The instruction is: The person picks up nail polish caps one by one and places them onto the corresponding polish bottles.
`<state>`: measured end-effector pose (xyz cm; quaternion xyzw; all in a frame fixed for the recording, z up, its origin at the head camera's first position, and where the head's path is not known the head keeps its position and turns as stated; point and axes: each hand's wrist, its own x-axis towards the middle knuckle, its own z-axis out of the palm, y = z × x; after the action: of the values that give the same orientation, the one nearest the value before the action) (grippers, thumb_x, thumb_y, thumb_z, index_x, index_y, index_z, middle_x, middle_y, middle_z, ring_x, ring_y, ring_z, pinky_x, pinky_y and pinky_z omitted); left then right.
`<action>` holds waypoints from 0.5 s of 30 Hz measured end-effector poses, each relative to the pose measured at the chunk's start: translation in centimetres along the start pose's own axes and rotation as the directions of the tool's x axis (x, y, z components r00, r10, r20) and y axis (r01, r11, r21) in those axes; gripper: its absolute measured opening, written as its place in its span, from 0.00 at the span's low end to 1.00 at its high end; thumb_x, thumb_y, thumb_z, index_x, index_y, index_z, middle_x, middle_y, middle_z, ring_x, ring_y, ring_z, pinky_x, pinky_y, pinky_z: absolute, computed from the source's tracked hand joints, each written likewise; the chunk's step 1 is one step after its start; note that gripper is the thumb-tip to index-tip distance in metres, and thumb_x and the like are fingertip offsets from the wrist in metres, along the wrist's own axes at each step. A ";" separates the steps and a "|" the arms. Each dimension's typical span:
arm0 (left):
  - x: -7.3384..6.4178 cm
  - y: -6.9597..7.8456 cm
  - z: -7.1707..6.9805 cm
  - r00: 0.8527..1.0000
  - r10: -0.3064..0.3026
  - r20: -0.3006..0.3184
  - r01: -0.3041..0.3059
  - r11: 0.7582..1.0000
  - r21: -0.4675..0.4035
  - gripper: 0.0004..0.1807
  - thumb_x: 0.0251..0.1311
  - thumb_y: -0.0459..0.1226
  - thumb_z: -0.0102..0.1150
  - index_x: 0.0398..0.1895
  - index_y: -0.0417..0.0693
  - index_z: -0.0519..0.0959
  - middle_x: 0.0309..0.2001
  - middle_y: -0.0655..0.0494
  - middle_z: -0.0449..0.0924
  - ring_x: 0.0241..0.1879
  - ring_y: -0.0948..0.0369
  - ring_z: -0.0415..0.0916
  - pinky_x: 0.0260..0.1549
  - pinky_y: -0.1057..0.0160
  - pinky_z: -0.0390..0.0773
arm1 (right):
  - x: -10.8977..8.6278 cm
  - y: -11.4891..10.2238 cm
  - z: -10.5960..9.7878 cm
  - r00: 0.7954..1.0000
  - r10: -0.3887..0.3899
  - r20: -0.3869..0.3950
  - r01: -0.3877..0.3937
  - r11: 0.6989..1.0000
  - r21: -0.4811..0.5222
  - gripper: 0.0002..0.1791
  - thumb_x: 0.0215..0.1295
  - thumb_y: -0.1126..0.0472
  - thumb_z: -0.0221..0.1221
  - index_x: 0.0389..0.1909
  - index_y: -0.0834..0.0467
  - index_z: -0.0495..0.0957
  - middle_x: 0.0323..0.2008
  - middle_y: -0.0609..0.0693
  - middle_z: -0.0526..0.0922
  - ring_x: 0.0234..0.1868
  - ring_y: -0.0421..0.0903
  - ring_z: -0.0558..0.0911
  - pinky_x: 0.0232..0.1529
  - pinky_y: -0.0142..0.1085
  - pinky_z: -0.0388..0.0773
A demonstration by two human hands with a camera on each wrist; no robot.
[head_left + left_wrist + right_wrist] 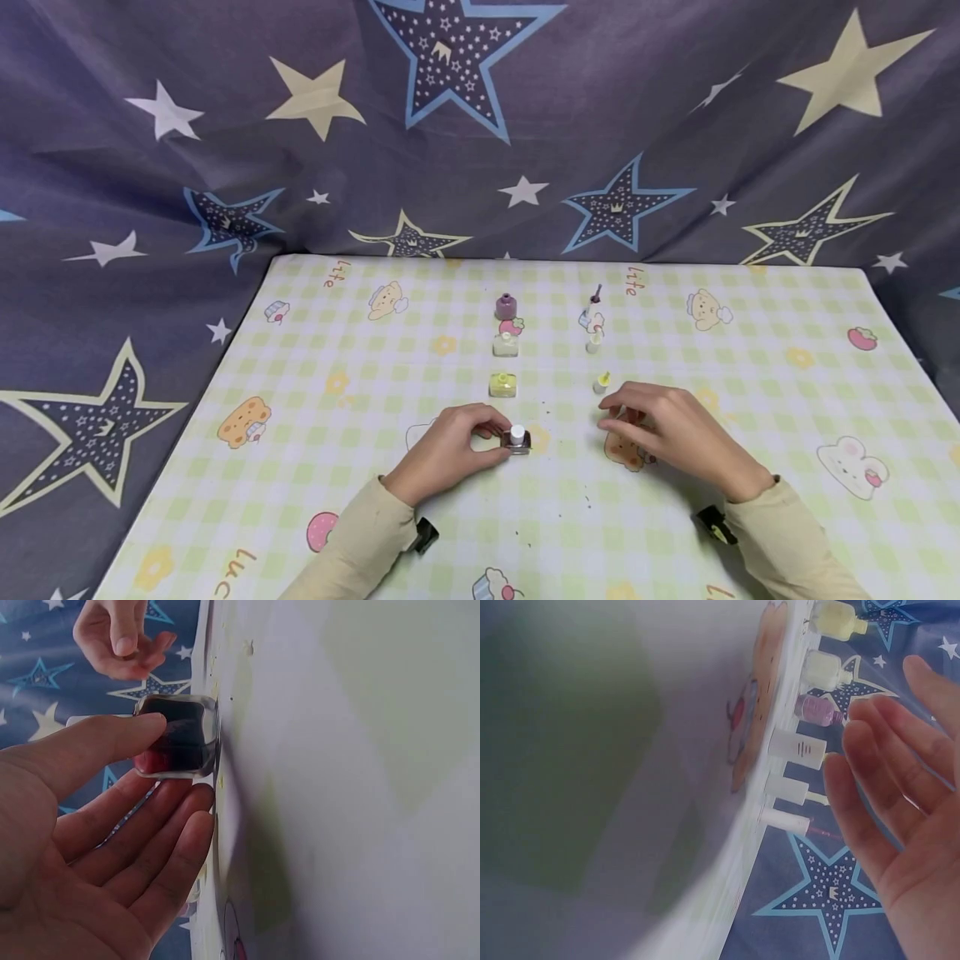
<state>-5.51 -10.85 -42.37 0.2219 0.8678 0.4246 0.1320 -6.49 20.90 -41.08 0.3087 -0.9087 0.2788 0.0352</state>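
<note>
My left hand (450, 447) holds a small dark nail polish bottle (517, 443) at the front of a row, thumb against its near side. A white cap (517, 432) sits on that bottle. In the left wrist view the dark red glass bottle (180, 735) stands at the table surface, with the thumb across it and the fingers behind. My right hand (667, 429) hovers over the table to the right, fingers loosely bent, holding nothing. Close to its fingertips stands a white cap with a yellow brush (602, 382) pointing up.
Behind the dark bottle, uncapped yellow (502, 385), clear (506, 345) and purple (506, 307) nail polish bottles stand in line. To their right are a cap with a pale brush (594, 342) and one with a dark brush (596, 298). Dark specks dot the checked tablecloth (570, 550).
</note>
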 end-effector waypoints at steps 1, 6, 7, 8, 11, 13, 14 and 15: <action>0.0 -0.1 -0.1 1.000 0.003 0.002 -0.003 1.000 -0.001 0.11 0.57 0.37 0.71 0.43 0.50 0.84 0.43 0.61 0.84 0.42 0.64 0.81 0.46 0.66 0.80 | 0.0 0.1 0.0 1.000 0.001 -0.002 -0.001 1.000 -0.002 0.07 0.64 0.53 0.67 0.42 0.47 0.85 0.33 0.31 0.82 0.29 0.24 0.77 0.30 0.29 0.79; -0.3 -0.4 -0.7 1.000 -0.005 0.008 0.005 1.000 -0.012 0.13 0.56 0.37 0.72 0.46 0.49 0.84 0.44 0.59 0.84 0.43 0.63 0.81 0.46 0.65 0.80 | -0.1 0.5 -0.2 1.000 0.006 -0.024 -0.007 1.000 -0.016 0.07 0.63 0.52 0.67 0.41 0.46 0.85 0.30 0.30 0.80 0.27 0.25 0.75 0.28 0.27 0.75; -0.3 -0.5 -0.9 1.000 -0.007 0.007 0.007 1.000 -0.016 0.14 0.56 0.36 0.72 0.46 0.48 0.84 0.44 0.58 0.84 0.43 0.62 0.81 0.46 0.64 0.81 | -0.1 0.6 -0.2 1.000 0.010 -0.028 -0.011 1.000 -0.017 0.07 0.63 0.52 0.67 0.41 0.46 0.85 0.30 0.30 0.80 0.27 0.25 0.75 0.28 0.27 0.75; -0.3 -0.6 -1.1 1.000 -0.009 0.005 0.009 1.000 -0.020 0.15 0.56 0.36 0.72 0.47 0.47 0.84 0.45 0.58 0.84 0.43 0.62 0.81 0.47 0.64 0.81 | -0.1 0.7 -0.3 0.999 0.015 -0.032 -0.015 1.000 -0.019 0.07 0.63 0.52 0.68 0.40 0.46 0.85 0.29 0.30 0.79 0.27 0.25 0.74 0.28 0.27 0.75; -0.3 -0.8 -1.6 1.000 -0.009 -0.011 0.009 0.999 -0.034 0.15 0.56 0.36 0.72 0.47 0.45 0.84 0.45 0.56 0.84 0.43 0.60 0.81 0.47 0.63 0.81 | -0.1 0.9 -0.4 0.999 0.026 -0.043 -0.028 0.999 -0.030 0.07 0.62 0.53 0.68 0.40 0.47 0.85 0.29 0.30 0.79 0.27 0.25 0.75 0.28 0.29 0.77; -0.3 -0.9 -1.9 0.999 -0.013 -0.031 0.012 0.999 -0.046 0.15 0.56 0.37 0.72 0.47 0.45 0.84 0.45 0.55 0.85 0.43 0.60 0.81 0.47 0.63 0.81 | -0.1 1.1 -0.4 0.998 0.031 -0.051 -0.033 0.998 -0.044 0.07 0.61 0.53 0.69 0.39 0.48 0.85 0.28 0.30 0.79 0.26 0.25 0.74 0.28 0.29 0.77; -0.2 -0.9 -2.0 0.999 -0.016 -0.042 0.014 0.999 -0.052 0.15 0.56 0.37 0.72 0.47 0.45 0.84 0.45 0.55 0.85 0.42 0.59 0.81 0.47 0.62 0.81 | -0.1 1.2 -0.4 0.998 0.034 -0.054 -0.037 0.998 -0.052 0.08 0.61 0.53 0.69 0.39 0.48 0.85 0.28 0.30 0.79 0.26 0.25 0.74 0.28 0.29 0.77; -0.2 -1.0 -2.1 0.998 -0.023 -0.052 0.021 0.998 -0.056 0.15 0.56 0.38 0.72 0.47 0.45 0.84 0.45 0.55 0.85 0.42 0.59 0.81 0.46 0.62 0.81 | -0.1 1.2 -0.4 0.998 0.037 -0.058 -0.041 0.997 -0.059 0.08 0.61 0.53 0.69 0.39 0.49 0.85 0.27 0.31 0.79 0.26 0.25 0.74 0.28 0.29 0.77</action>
<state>-6.49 -12.89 -41.84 0.1974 0.8611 0.4529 0.1200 -7.18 21.96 -41.39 0.2817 -0.9212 0.2605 0.0648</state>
